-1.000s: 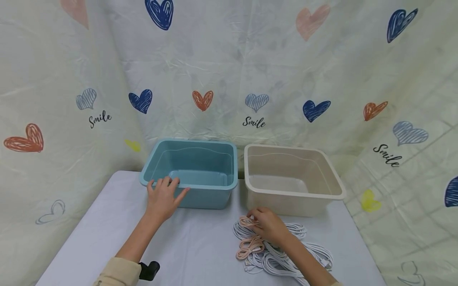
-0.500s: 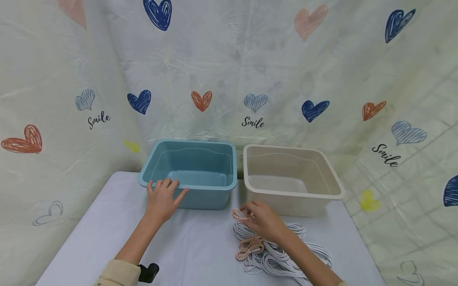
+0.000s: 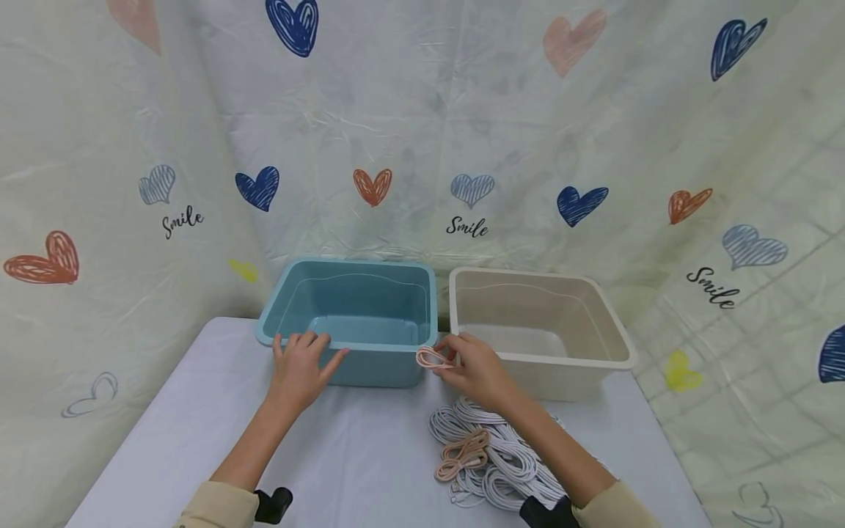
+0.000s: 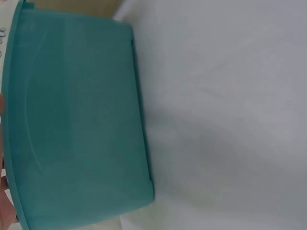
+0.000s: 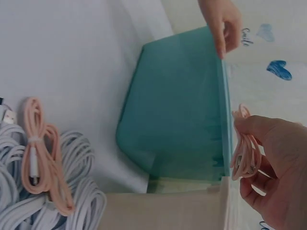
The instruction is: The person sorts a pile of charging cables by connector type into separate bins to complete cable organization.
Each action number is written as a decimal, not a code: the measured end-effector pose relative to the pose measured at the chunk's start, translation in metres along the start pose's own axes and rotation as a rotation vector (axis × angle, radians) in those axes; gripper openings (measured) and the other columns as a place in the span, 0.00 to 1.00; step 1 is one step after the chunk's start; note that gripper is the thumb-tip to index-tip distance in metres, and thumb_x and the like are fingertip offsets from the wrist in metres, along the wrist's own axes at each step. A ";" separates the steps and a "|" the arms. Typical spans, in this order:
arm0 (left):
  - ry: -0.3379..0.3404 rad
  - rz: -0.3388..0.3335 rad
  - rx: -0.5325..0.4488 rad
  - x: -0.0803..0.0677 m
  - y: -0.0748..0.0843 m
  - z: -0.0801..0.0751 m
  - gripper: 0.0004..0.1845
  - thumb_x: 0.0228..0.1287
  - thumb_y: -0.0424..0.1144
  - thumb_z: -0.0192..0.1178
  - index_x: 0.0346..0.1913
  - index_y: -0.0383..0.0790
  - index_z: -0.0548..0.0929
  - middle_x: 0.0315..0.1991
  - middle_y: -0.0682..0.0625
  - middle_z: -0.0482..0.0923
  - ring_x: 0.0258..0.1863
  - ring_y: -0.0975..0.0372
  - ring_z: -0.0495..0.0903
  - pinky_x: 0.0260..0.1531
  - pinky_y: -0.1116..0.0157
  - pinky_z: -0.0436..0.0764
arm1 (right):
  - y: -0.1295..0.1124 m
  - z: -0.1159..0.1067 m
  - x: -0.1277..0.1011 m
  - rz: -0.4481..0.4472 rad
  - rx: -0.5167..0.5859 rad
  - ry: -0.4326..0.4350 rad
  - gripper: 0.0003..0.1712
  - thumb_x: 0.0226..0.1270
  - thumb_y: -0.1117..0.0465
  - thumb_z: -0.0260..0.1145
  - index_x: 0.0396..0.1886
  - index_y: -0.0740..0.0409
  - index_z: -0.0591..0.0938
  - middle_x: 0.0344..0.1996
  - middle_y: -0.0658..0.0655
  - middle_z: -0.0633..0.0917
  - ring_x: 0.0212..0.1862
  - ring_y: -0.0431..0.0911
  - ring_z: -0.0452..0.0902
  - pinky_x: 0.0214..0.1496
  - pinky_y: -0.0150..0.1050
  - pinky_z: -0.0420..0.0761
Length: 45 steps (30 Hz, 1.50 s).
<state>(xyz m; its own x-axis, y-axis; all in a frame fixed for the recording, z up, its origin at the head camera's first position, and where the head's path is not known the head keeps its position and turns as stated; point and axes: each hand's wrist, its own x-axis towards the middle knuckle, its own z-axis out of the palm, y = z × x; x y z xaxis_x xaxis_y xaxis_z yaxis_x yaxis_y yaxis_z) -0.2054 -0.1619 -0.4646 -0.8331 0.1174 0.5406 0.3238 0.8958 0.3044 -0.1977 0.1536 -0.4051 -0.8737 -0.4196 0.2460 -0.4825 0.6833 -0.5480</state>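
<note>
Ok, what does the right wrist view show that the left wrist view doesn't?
Only the right wrist view shows the right hand pinching a coiled pink cable, the left hand's fingers on the bin's rim, another pink cable lying on the white cables, and the beige plastic bin. The left wrist view adds nothing of its own. Both share the teal plastic bin and the white table.

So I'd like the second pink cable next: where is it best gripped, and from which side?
Pinch the pink cable from above at its tied middle. It lies flat on the white cables, and the tie holds its loops together, so it should lift whole.
</note>
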 end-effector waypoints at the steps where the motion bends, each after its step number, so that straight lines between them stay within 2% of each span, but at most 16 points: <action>1: -0.002 -0.005 -0.006 0.001 0.000 0.000 0.19 0.64 0.48 0.76 0.44 0.34 0.86 0.40 0.38 0.85 0.47 0.37 0.81 0.63 0.21 0.62 | -0.001 -0.001 0.004 0.012 -0.005 0.004 0.14 0.65 0.65 0.78 0.49 0.58 0.87 0.35 0.52 0.83 0.29 0.40 0.69 0.29 0.32 0.74; 4: -0.017 -0.019 -0.023 0.002 0.000 -0.001 0.19 0.63 0.47 0.77 0.43 0.34 0.87 0.39 0.37 0.86 0.47 0.37 0.82 0.63 0.20 0.62 | -0.002 -0.004 0.014 0.035 -0.014 0.014 0.15 0.66 0.63 0.78 0.50 0.59 0.86 0.35 0.52 0.84 0.28 0.40 0.69 0.29 0.33 0.72; 10: -0.042 -0.039 -0.039 0.004 0.003 -0.006 0.19 0.63 0.48 0.76 0.42 0.34 0.86 0.40 0.37 0.86 0.48 0.37 0.81 0.64 0.20 0.60 | -0.001 -0.005 0.033 0.018 -0.003 0.022 0.16 0.67 0.62 0.77 0.52 0.61 0.86 0.35 0.54 0.83 0.29 0.42 0.69 0.30 0.35 0.72; 15: -0.035 -0.042 -0.047 0.005 0.002 -0.006 0.19 0.62 0.47 0.77 0.40 0.34 0.86 0.38 0.37 0.86 0.47 0.36 0.81 0.63 0.19 0.60 | -0.002 -0.004 0.051 0.018 0.010 0.023 0.16 0.68 0.62 0.76 0.52 0.62 0.86 0.33 0.55 0.82 0.33 0.45 0.73 0.32 0.37 0.76; 19: -0.027 -0.036 -0.053 0.006 0.001 -0.006 0.19 0.61 0.47 0.78 0.39 0.34 0.86 0.38 0.37 0.86 0.47 0.36 0.82 0.63 0.19 0.60 | -0.003 -0.003 0.065 0.031 0.028 0.029 0.16 0.68 0.63 0.76 0.53 0.64 0.85 0.35 0.58 0.84 0.34 0.47 0.76 0.33 0.39 0.78; 28: -0.038 -0.041 -0.058 0.006 0.001 -0.008 0.18 0.62 0.47 0.78 0.38 0.34 0.85 0.38 0.37 0.86 0.47 0.36 0.81 0.63 0.19 0.60 | -0.011 -0.002 0.095 0.093 0.023 0.000 0.17 0.71 0.61 0.74 0.54 0.64 0.84 0.40 0.61 0.86 0.40 0.52 0.78 0.36 0.39 0.78; 32: -0.048 -0.049 -0.049 0.007 0.002 -0.008 0.18 0.62 0.47 0.78 0.39 0.34 0.85 0.38 0.36 0.86 0.47 0.37 0.82 0.63 0.19 0.60 | -0.015 0.000 0.109 0.142 0.004 -0.039 0.18 0.73 0.58 0.73 0.56 0.62 0.83 0.42 0.60 0.86 0.44 0.52 0.80 0.41 0.42 0.81; 37: -0.054 -0.055 -0.045 0.007 0.001 -0.007 0.19 0.62 0.47 0.77 0.39 0.34 0.85 0.39 0.36 0.87 0.48 0.37 0.82 0.64 0.19 0.60 | -0.019 0.004 0.124 0.185 -0.007 -0.078 0.19 0.75 0.56 0.72 0.58 0.61 0.82 0.43 0.59 0.86 0.43 0.51 0.80 0.42 0.42 0.83; 42: -0.055 -0.052 -0.041 0.006 0.001 -0.006 0.19 0.62 0.48 0.77 0.40 0.34 0.85 0.39 0.37 0.87 0.48 0.37 0.81 0.64 0.19 0.60 | -0.022 0.009 0.136 0.219 -0.018 -0.070 0.20 0.75 0.55 0.72 0.59 0.60 0.82 0.42 0.60 0.85 0.42 0.52 0.80 0.43 0.45 0.82; 45: -0.061 -0.053 -0.034 0.006 0.000 -0.006 0.19 0.63 0.48 0.77 0.40 0.34 0.85 0.40 0.36 0.87 0.48 0.37 0.81 0.64 0.19 0.60 | -0.022 0.012 0.140 0.227 -0.004 -0.050 0.24 0.75 0.54 0.72 0.63 0.61 0.80 0.49 0.62 0.84 0.49 0.55 0.80 0.51 0.49 0.83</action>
<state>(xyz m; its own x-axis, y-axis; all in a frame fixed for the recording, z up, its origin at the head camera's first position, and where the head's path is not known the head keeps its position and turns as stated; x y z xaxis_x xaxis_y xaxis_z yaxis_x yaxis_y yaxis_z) -0.2080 -0.1636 -0.4563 -0.8747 0.0971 0.4748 0.2930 0.8864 0.3584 -0.3091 0.0723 -0.3685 -0.9558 -0.2837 0.0768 -0.2741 0.7661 -0.5813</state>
